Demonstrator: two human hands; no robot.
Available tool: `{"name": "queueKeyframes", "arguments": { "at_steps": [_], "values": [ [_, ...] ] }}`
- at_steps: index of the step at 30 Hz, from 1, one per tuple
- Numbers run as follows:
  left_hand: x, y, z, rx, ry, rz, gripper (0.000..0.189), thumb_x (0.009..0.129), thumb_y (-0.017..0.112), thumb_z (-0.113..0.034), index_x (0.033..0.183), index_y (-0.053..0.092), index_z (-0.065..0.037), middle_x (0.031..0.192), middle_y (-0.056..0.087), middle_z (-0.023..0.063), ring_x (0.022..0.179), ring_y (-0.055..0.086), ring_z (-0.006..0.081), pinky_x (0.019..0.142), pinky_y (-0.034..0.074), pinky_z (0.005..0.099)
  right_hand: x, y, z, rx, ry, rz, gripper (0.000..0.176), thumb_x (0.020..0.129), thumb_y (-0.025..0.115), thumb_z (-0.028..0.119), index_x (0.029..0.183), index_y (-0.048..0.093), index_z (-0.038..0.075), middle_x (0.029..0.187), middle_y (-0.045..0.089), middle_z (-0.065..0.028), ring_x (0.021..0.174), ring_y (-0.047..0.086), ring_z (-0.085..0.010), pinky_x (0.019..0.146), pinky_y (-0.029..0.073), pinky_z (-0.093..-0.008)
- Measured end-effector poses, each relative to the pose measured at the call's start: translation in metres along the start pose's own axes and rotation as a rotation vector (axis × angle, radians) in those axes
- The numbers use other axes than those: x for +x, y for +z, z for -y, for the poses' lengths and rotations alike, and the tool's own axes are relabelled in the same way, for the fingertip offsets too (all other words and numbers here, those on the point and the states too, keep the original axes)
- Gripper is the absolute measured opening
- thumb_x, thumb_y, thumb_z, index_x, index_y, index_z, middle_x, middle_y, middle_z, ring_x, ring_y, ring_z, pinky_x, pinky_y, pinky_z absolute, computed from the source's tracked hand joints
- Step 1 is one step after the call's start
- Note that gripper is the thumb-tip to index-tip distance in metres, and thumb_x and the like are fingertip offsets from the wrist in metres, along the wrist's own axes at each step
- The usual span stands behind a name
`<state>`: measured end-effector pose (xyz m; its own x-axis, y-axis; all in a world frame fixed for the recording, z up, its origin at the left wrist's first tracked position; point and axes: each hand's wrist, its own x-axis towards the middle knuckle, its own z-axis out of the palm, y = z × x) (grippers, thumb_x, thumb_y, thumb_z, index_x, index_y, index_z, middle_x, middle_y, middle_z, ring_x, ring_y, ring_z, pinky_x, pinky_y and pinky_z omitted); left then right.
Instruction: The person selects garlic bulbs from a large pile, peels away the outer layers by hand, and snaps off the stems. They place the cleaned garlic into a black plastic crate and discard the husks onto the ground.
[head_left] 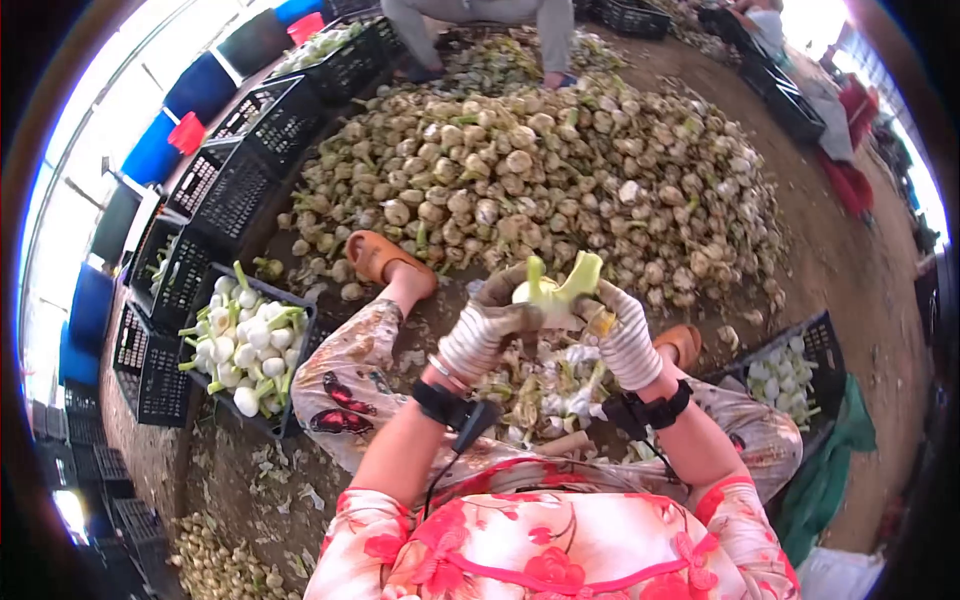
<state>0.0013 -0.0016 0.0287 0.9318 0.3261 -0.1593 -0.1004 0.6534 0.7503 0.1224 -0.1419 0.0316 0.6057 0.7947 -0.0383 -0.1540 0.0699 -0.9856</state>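
In front of me I hold a garlic bulb [550, 293], pale with thick green stalk parts standing up from it. My left hand [492, 318], in a dirty glove with white wrapping at the wrist, grips the bulb from the left. Gloved and wrapped likewise, my right hand [622, 335] closes on its right side by the wide green stalk piece. A small yellowish-brown patch shows by the right thumb; I cannot make out what it is. Below both hands lies a heap of peeled-off skins and stalks [545, 385] between my legs.
A large pile of unpeeled garlic [520, 180] spreads ahead. At left stands a crate of cleaned white bulbs [245, 345]; another crate [785, 380] with bulbs is at right. Black crates [235, 190] line the left side. A person in grey trousers [480, 12] sits beyond the pile.
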Motion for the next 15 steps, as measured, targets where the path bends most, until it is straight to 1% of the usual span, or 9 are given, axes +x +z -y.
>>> {"name": "queueKeyframes", "arguments": {
  "at_steps": [2,4,5,8,10,11,12,13,15],
  "values": [
    [-0.001,-0.011,-0.02,-0.004,-0.197,0.209,0.058,0.068,0.063,-0.007,0.122,0.043,-0.005,0.096,0.059,0.0085,0.064,0.057,0.0138,0.05,0.049,0.0263,-0.006,0.001,0.011,0.255,0.157,0.07,0.023,0.085,0.055,0.013,0.102,0.055,-0.003,0.086,0.06,-0.0043,0.07,0.056,-0.008,0.06,0.048,-0.0214],
    [0.006,-0.02,-0.018,-0.043,-0.2,0.261,0.056,0.072,0.064,-0.01,0.124,0.042,-0.004,0.098,0.059,0.0077,0.068,0.059,0.014,0.056,0.05,0.0261,-0.009,-0.001,0.003,0.363,0.24,0.085,0.023,0.085,0.055,0.014,0.101,0.055,-0.002,0.086,0.061,-0.0045,0.07,0.057,-0.0084,0.058,0.049,-0.0214],
    [0.008,-0.02,-0.015,0.018,-0.172,0.23,0.055,0.074,0.064,-0.012,0.124,0.042,-0.004,0.099,0.059,0.0074,0.071,0.059,0.0141,0.058,0.05,0.0261,-0.009,-0.002,-0.003,0.414,0.284,0.095,0.023,0.085,0.054,0.014,0.101,0.055,-0.002,0.086,0.061,-0.0046,0.07,0.058,-0.0085,0.057,0.049,-0.0214],
    [0.015,-0.019,-0.006,0.339,-0.156,0.076,0.053,0.08,0.063,-0.02,0.126,0.041,-0.005,0.104,0.059,0.0065,0.087,0.058,0.0131,0.067,0.05,0.0254,-0.007,0.0,-0.021,0.104,0.113,-0.132,0.022,0.086,0.052,0.014,0.101,0.055,-0.002,0.083,0.061,-0.0034,0.068,0.057,-0.0065,0.056,0.048,-0.0198],
    [0.015,-0.011,0.018,0.377,0.118,0.003,0.046,0.081,0.062,-0.018,0.122,0.046,-0.004,0.104,0.059,0.0056,0.088,0.056,0.0113,0.071,0.048,0.0239,-0.006,0.007,-0.025,-0.135,0.048,-0.154,0.019,0.084,0.052,0.011,0.099,0.057,-0.001,0.081,0.06,-0.0027,0.066,0.051,-0.0032,0.054,0.043,-0.018],
    [0.02,-0.008,0.03,0.33,0.243,-0.109,0.034,0.083,0.059,-0.015,0.115,0.053,-0.006,0.101,0.06,0.0022,0.082,0.057,0.0082,0.07,0.047,0.0228,-0.007,0.008,-0.028,-0.252,-0.036,-0.121,0.019,0.084,0.053,0.011,0.098,0.057,-0.001,0.08,0.06,-0.0025,0.066,0.049,-0.0028,0.054,0.042,-0.0179],
    [0.014,0.003,0.028,0.265,0.213,-0.275,0.025,0.084,0.056,-0.01,0.108,0.057,-0.005,0.097,0.061,0.0024,0.082,0.056,0.0084,0.072,0.047,0.0223,-0.008,0.013,-0.028,-0.369,-0.117,-0.083,0.018,0.083,0.054,0.011,0.097,0.057,-0.001,0.079,0.06,-0.0023,0.066,0.048,-0.0024,0.054,0.041,-0.0177],
    [0.016,0.002,0.034,0.194,0.249,-0.337,0.023,0.084,0.056,-0.009,0.106,0.058,-0.004,0.095,0.061,0.0023,0.08,0.056,0.0084,0.071,0.047,0.0223,-0.005,0.02,-0.036,-0.222,-0.172,-0.095,0.019,0.083,0.055,0.011,0.098,0.057,-0.001,0.079,0.06,-0.0013,0.066,0.048,-0.0033,0.055,0.041,-0.0185],
    [0.019,0.004,0.04,0.116,0.324,-0.385,0.02,0.084,0.055,-0.008,0.103,0.059,-0.003,0.091,0.061,0.0023,0.079,0.056,0.0087,0.071,0.047,0.0224,-0.005,0.018,-0.024,-0.142,-0.031,-0.109,0.021,0.083,0.054,0.011,0.1,0.056,-0.002,0.08,0.06,-0.0015,0.068,0.049,-0.0039,0.056,0.042,-0.0187]
  ]
}}
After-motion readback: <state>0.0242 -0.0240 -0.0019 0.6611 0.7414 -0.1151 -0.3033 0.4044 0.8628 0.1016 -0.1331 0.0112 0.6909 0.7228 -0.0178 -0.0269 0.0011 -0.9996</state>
